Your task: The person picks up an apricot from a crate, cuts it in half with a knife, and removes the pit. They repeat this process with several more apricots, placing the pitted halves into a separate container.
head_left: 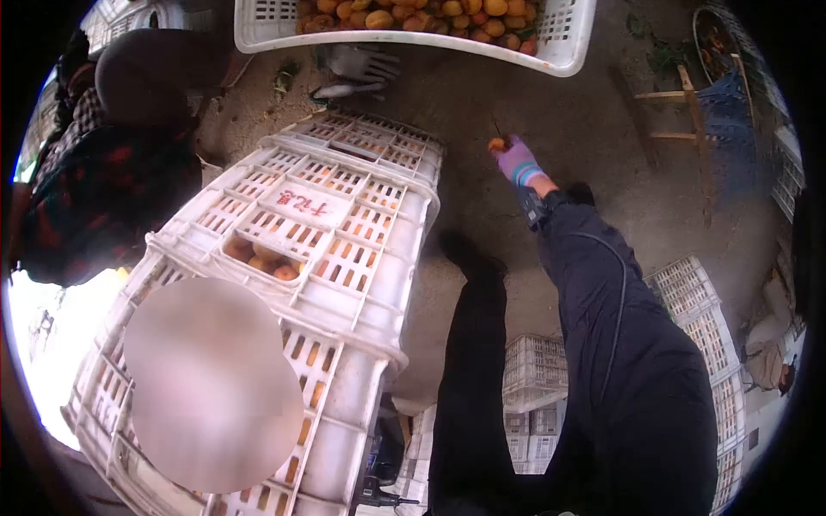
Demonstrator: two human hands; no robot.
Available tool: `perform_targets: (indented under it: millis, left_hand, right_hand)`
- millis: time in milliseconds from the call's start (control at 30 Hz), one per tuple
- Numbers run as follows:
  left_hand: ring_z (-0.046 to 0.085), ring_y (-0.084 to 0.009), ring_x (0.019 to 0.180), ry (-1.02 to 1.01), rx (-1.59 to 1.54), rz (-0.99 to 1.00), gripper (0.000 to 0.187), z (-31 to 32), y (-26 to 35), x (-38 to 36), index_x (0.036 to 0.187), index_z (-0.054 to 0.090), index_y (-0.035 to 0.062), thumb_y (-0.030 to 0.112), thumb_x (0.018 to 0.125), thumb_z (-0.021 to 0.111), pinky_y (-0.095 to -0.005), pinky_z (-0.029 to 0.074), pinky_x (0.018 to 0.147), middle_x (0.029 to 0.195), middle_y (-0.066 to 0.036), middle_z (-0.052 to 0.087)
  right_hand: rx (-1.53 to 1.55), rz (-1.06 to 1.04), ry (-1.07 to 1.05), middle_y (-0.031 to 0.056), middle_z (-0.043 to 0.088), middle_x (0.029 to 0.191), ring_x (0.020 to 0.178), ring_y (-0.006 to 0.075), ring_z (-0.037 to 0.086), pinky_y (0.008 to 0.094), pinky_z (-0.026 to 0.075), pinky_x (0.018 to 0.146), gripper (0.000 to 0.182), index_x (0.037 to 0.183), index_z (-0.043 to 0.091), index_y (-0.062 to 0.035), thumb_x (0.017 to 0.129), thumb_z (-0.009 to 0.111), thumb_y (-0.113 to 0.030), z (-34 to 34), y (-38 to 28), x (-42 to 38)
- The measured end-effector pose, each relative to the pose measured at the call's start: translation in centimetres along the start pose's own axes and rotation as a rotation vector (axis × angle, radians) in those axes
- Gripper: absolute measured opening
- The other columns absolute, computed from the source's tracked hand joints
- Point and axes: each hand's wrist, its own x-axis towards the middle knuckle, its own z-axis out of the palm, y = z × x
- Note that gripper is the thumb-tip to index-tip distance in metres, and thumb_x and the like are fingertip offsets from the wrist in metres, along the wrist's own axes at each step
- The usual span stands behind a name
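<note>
My right hand (516, 161), in a pink-purple glove with pale blue stripes at the cuff, reaches out over the floor. Its fingers are closed on an orange apricot (496, 144), which shows at the fingertips. Beyond it, at the top, stands a white plastic crate (413, 41) filled with apricots (404, 15). To the left rises a stack of white slatted crates (344, 258), with orange fruit visible through the openings and red handwriting on one label. My left hand is outside the view.
Grey-white gloves (361, 64) lie on the floor behind the stack. A wooden-framed stool (688, 112) with blue cloth stands at the right. More white crates (701, 310) are stacked at the lower right. A person in a checked garment (112, 189) is at the left.
</note>
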Motion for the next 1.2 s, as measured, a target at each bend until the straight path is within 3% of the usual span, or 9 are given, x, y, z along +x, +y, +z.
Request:
perform_targets:
  millis: [100, 200, 300, 500, 633, 700, 833, 1033, 1200]
  left_hand:
    - [0.063, -0.0300, 0.069, 0.021, 0.038, 0.078, 0.032, 0.9, -0.1, -0.9, 0.107, 0.064, 0.0067, 0.029, 0.085, 0.070, -0.0367, 0.054, 0.062, 0.088, -0.008, 0.067]
    - [0.064, -0.0308, 0.069, 0.057, 0.148, 0.166, 0.033, 1.6, 0.9, -1.2, 0.108, 0.064, 0.0076, 0.030, 0.084, 0.070, -0.0373, 0.054, 0.063, 0.088, -0.007, 0.067]
    - [0.046, -0.0412, 0.115, 0.243, -0.493, 0.073, 0.041, 0.9, 2.9, 4.9, 0.116, 0.056, 0.0000, 0.006, 0.077, 0.066, -0.0485, 0.035, 0.099, 0.115, -0.023, 0.053]
    - [0.046, -0.0422, 0.114, 0.608, -0.594, 0.192, 0.059, -2.6, 4.9, 7.4, 0.122, 0.051, 0.0046, 0.016, 0.069, 0.073, -0.0522, 0.035, 0.098, 0.122, -0.021, 0.052]
    - [0.057, -0.0284, 0.101, 0.908, -0.704, 0.251, 0.048, -3.1, 4.8, 4.5, 0.128, 0.051, 0.0077, 0.024, 0.085, 0.066, -0.0383, 0.045, 0.089, 0.116, -0.014, 0.058]
    - [0.060, -0.0146, 0.083, 0.451, -1.695, 0.154, 0.046, -4.5, 6.5, 1.8, 0.130, 0.050, 0.0071, 0.029, 0.091, 0.062, -0.0260, 0.048, 0.073, 0.102, -0.007, 0.064]
    - [0.058, -0.0096, 0.082, 0.065, -2.090, 0.351, 0.054, -8.1, 6.5, -2.2, 0.134, 0.045, 0.0057, 0.037, 0.092, 0.061, -0.0207, 0.047, 0.071, 0.103, -0.006, 0.062]
    - [0.060, -0.0132, 0.092, 0.203, -2.110, 0.468, 0.064, -9.6, 5.4, -7.9, 0.136, 0.041, 0.0038, 0.045, 0.091, 0.059, -0.0256, 0.050, 0.078, 0.115, -0.007, 0.058]
    - [0.056, -0.0125, 0.100, 0.297, -2.163, 0.188, 0.052, -6.5, 4.8, -9.2, 0.129, 0.048, 0.0068, 0.045, 0.094, 0.054, -0.0276, 0.047, 0.086, 0.107, -0.007, 0.060]
  right_hand:
    - [0.739, 0.357, -0.184, 0.0051, 0.062, 0.077, 0.064, 0.0167, 0.059, 0.0299, 0.049, 0.059, 0.023, 0.107, 0.061, -0.0063, 0.087, 0.067, -0.017, -4.8, -2.3, -10.0]
    - [1.155, 0.271, -0.245, -0.0002, 0.055, 0.072, 0.055, 0.0089, 0.047, 0.0240, 0.040, 0.049, 0.018, 0.107, 0.059, -0.0069, 0.090, 0.063, -0.013, -9.0, -7.7, -20.2]
    - [1.360, 0.070, -0.398, -0.0003, 0.053, 0.077, 0.058, 0.0081, 0.045, 0.0227, 0.039, 0.053, 0.026, 0.117, 0.056, -0.0055, 0.092, 0.061, -0.012, -14.1, -14.0, -29.6]
    - [1.017, -0.218, -0.571, 0.0012, 0.060, 0.093, 0.055, 0.0025, 0.041, 0.0191, 0.037, 0.050, 0.045, 0.124, 0.053, -0.0037, 0.090, 0.066, -0.030, -24.0, -26.5, -46.2]
    - [0.834, -0.485, -0.487, 0.0040, 0.061, 0.109, 0.100, 0.0111, 0.058, 0.0232, 0.048, 0.088, 0.050, 0.120, 0.054, -0.0023, 0.078, 0.078, -0.017, -26.7, -32.5, -55.8]
    - [0.739, -0.568, -0.461, 0.0036, 0.061, 0.110, 0.101, 0.0108, 0.057, 0.0241, 0.048, 0.089, 0.052, 0.120, 0.053, -0.0024, 0.077, 0.079, -0.017, -27.2, -34.0, -59.6]
    - [0.414, -0.748, -0.435, 0.0029, 0.060, 0.113, 0.104, 0.0099, 0.056, 0.0262, 0.048, 0.091, 0.056, 0.122, 0.052, -0.0028, 0.076, 0.080, -0.015, -26.0, -35.2, -64.8]
    - [0.261, -0.828, -0.508, 0.0023, 0.060, 0.113, 0.095, 0.0088, 0.059, 0.0243, 0.048, 0.083, 0.048, 0.124, 0.053, -0.0042, 0.082, 0.075, -0.013, -24.6, -36.8, -70.4]
    - [0.394, -0.693, -0.615, 0.0010, 0.062, 0.105, 0.081, 0.0057, 0.056, 0.0203, 0.046, 0.071, 0.034, 0.120, 0.055, -0.0043, 0.089, 0.067, -0.014, -22.8, -36.7, -72.5]
